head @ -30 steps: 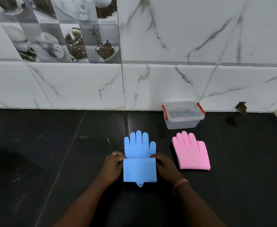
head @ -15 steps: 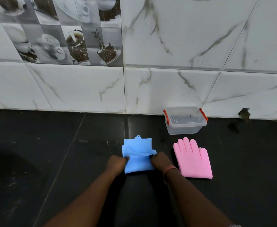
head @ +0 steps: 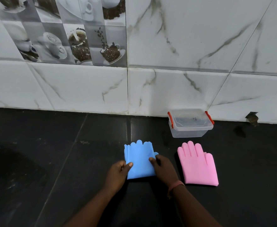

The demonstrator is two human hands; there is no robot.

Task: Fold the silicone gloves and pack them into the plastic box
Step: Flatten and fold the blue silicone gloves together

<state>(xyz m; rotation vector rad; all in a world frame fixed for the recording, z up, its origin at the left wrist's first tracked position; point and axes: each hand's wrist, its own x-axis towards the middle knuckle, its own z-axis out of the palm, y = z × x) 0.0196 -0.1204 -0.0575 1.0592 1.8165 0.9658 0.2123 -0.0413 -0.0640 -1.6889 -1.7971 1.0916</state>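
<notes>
Near the front edge of the black desk, in the head view, I see the blue glove lying folded, fingertips pointing toward the wall. My left hand pinches its left edge, thumb on top; my right hand pinches its right edge, so each grip is holding the glove. Just right of it the pink glove lies flat. Behind that, against the wall at the back edge, sits the plastic box, lid on, red clips at both ends.
</notes>
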